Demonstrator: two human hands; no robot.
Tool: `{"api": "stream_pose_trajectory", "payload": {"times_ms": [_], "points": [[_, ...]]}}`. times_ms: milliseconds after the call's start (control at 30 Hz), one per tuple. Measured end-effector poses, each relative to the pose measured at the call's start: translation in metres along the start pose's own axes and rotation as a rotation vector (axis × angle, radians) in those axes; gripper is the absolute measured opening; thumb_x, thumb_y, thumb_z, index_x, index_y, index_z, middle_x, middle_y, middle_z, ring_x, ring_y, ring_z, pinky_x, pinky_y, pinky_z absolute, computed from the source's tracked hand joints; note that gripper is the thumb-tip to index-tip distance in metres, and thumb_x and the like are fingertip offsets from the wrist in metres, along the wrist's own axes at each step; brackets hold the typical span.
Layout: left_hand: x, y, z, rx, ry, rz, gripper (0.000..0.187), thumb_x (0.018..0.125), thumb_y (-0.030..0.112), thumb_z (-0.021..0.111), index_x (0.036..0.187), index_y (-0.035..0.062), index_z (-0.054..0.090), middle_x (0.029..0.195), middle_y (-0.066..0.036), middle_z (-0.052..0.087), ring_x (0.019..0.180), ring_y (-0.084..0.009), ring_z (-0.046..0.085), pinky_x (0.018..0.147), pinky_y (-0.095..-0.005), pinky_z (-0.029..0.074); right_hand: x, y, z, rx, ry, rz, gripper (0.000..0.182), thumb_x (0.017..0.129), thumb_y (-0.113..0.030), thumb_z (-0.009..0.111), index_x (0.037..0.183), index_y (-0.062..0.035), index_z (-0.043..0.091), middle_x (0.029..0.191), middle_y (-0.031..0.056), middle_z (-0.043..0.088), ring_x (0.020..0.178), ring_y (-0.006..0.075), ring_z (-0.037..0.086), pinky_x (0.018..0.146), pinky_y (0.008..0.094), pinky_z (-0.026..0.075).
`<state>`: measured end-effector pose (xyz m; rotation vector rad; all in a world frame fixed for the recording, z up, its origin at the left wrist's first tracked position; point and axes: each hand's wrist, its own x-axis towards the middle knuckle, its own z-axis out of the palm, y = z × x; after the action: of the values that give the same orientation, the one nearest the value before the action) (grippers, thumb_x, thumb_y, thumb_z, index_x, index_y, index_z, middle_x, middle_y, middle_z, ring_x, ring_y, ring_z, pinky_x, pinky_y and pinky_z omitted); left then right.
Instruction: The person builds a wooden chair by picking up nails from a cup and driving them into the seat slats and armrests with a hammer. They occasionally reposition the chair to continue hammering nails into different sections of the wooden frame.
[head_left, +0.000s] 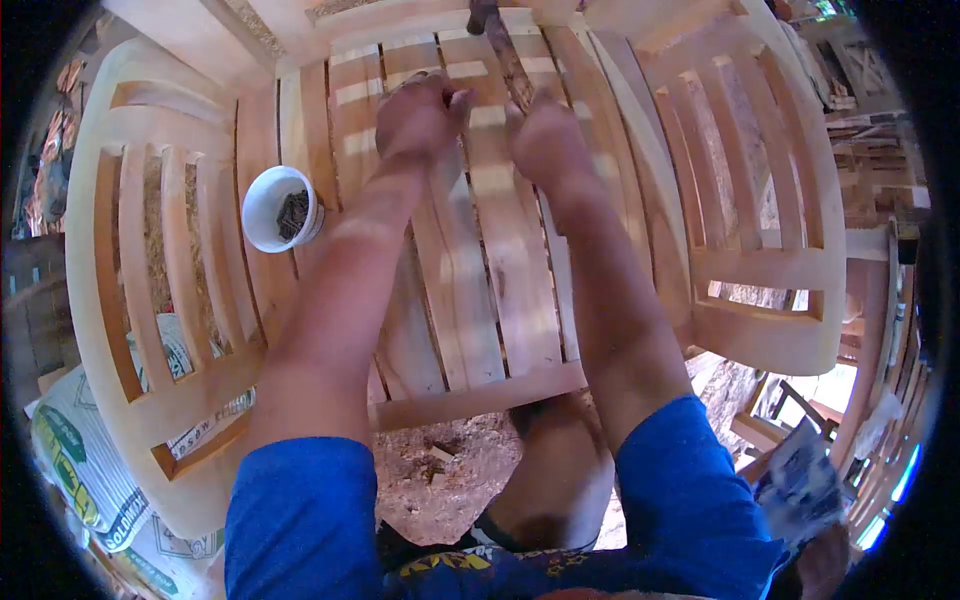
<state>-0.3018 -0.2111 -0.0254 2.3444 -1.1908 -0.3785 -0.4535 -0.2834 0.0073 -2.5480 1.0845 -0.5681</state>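
Note:
A wooden bench with a slatted seat [450, 290] fills the middle of the view. Over the upper part of the slats, my left hand [418, 115] is closed, its thumb and fingers pinched near the wood; whatever it holds is too small to make out. To its right my right hand [550, 140] is wrapped round the handle of a hammer [510, 70], whose dark head points to the top edge. A white tub [282, 210] holding several nails rests on the slats left of my left forearm.
Slatted armrests stand on the left [165, 260] and right [750, 170] of the seat, with the backrest at the top. Printed sacks [90, 460] lie at lower left. Wooden pieces and a rack are at the right. A bare knee shows below the seat's front edge.

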Motion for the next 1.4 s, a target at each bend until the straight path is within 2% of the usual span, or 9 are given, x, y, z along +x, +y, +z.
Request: {"api": "stream_pose_trajectory", "payload": {"times_ms": [200, 300, 400, 600, 800, 933, 1233, 1333, 1400], "points": [[0.008, -0.003, 0.0, 0.027, 0.067, 0.081, 0.041, 0.098, 0.048, 0.059, 0.109, 0.0102, 0.071, 0.112, -0.013, 0.074, 0.107, -0.0343, 0.069, 0.096, -0.0475, 0.052, -0.022, -0.074, -0.092, 0.306, 0.117, 0.15, 0.036, 0.101, -0.024, 0.06, 0.112, 0.0061, 0.045, 0.085, 0.0318, 0.068, 0.083, 0.0525, 0.068, 0.07, 0.0592, 0.055], [0.008, -0.001, -0.001, 0.041, 0.045, 0.079, 0.041, 0.097, 0.048, 0.06, 0.11, 0.0101, 0.071, 0.113, -0.014, 0.074, 0.107, -0.0345, 0.069, 0.096, -0.0475, 0.052, -0.022, -0.071, -0.085, 0.289, 0.159, 0.152, 0.035, 0.102, -0.024, 0.059, 0.113, 0.0064, 0.045, 0.086, 0.0325, 0.068, 0.083, 0.0539, 0.068, 0.07, 0.0594, 0.055], [0.004, 0.0, -0.004, 0.031, 0.034, 0.014, 0.041, 0.097, 0.048, 0.06, 0.112, 0.011, 0.071, 0.113, -0.013, 0.074, 0.109, -0.034, 0.069, 0.097, -0.0471, 0.052, 0.007, -0.017, -0.023, 0.001, -0.066, 0.115, 0.033, 0.102, -0.022, 0.059, 0.113, 0.0053, 0.044, 0.083, 0.0344, 0.067, 0.08, 0.0557, 0.066, 0.066, 0.0594, 0.054], [0.005, 0.004, -0.008, -0.001, -0.034, -0.002, 0.04, 0.097, 0.048, 0.061, 0.115, 0.0142, 0.072, 0.116, -0.012, 0.073, 0.113, -0.0326, 0.068, 0.098, -0.0454, 0.052, -0.011, -0.066, -0.102, 0.284, 0.107, 0.202, 0.035, 0.102, -0.027, 0.058, 0.115, 0.0043, 0.05, 0.095, 0.0342, 0.068, 0.096, 0.0531, 0.066, 0.085, 0.0585, 0.052], [0.003, 0.008, -0.01, 0.014, -0.007, -0.02, 0.037, 0.097, 0.045, 0.061, 0.117, 0.0158, 0.072, 0.118, -0.012, 0.073, 0.113, -0.0327, 0.068, 0.097, -0.045, 0.053, 0.009, -0.023, -0.034, 0.055, -0.256, 0.261, 0.039, 0.1, -0.018, 0.056, 0.127, 0.0076, 0.044, 0.108, 0.038, 0.067, 0.096, 0.0505, 0.07, 0.075, 0.058, 0.057], [-0.001, 0.008, -0.011, -0.007, 0.008, 0.016, 0.035, 0.096, 0.041, 0.062, 0.119, 0.0157, 0.071, 0.117, -0.011, 0.073, 0.114, -0.0318, 0.068, 0.097, -0.0454, 0.054, -0.007, -0.017, -0.046, 0.049, -0.206, 0.211, 0.035, 0.101, -0.024, 0.056, 0.117, 0.0065, 0.05, 0.108, 0.0352, 0.068, 0.105, 0.0522, 0.066, 0.093, 0.0548, 0.053], [0.008, -0.006, 0.018, -0.036, 0.309, 0.102, 0.04, 0.095, 0.018, 0.058, 0.132, 0.005, 0.051, 0.134, -0.024, 0.058, 0.111, -0.0446, 0.065, 0.1, -0.0514, 0.052, -0.039, 0.003, -0.016, 0.186, -0.306, 0.425, 0.034, 0.101, -0.021, 0.056, 0.122, 0.0028, 0.046, 0.102, 0.0361, 0.067, 0.101, 0.0542, 0.065, 0.091, 0.0593, 0.051], [0.018, -0.017, 0.029, -0.074, 0.364, 0.157, 0.031, 0.095, 0.012, 0.055, 0.125, 0.0052, 0.056, 0.12, -0.024, 0.064, 0.107, -0.0453, 0.066, 0.095, -0.0537, 0.053, -0.043, 0.007, -0.02, 0.244, -0.263, 0.426, 0.034, 0.101, -0.023, 0.059, 0.121, 0.0026, 0.049, 0.105, 0.0369, 0.067, 0.104, 0.0555, 0.064, 0.093, 0.0599, 0.05], [0.022, -0.022, 0.028, -0.014, 0.344, 0.214, 0.026, 0.095, 0.011, 0.054, 0.121, 0.0053, 0.058, 0.112, -0.023, 0.067, 0.104, -0.0452, 0.067, 0.091, -0.0546, 0.054, -0.048, 0.02, -0.014, 0.294, -0.139, 0.347, 0.033, 0.1, -0.025, 0.061, 0.118, 0.0016, 0.053, 0.099, 0.0294, 0.07, 0.093, 0.0466, 0.069, 0.083, 0.0541, 0.054]]}}
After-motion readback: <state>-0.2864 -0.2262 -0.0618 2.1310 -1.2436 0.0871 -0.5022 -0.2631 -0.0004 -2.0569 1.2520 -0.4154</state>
